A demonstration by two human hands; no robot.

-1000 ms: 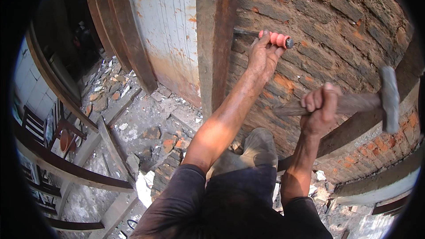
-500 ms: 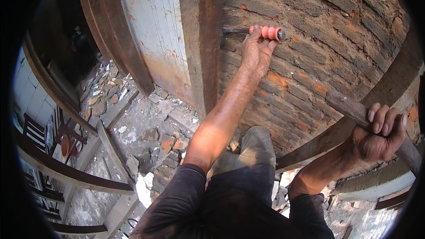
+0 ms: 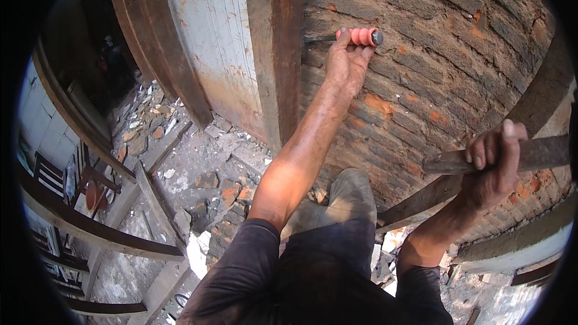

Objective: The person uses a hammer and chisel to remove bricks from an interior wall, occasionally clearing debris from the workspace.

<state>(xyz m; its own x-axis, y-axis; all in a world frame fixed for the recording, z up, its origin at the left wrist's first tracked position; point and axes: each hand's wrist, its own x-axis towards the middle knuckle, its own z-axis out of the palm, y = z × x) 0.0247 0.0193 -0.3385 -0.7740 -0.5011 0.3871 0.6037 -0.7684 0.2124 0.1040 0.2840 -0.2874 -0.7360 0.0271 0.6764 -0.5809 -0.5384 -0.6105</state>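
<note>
Fingers (image 3: 346,54) of left hand (image 3: 348,67) clenched round chisel (image 3: 343,37), tip steadied at brick wall (image 3: 433,72) beside post (image 3: 280,54); right hand (image 3: 494,159) grips hammer handle (image 3: 536,153), drawn back.

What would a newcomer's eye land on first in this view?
Likely the steel chisel with a ribbed red grip, held by the left hand with its tip at the joint between the dark wooden post and the weathered red brick wall. At right, the right hand grips a worn wooden hammer handle.
</note>
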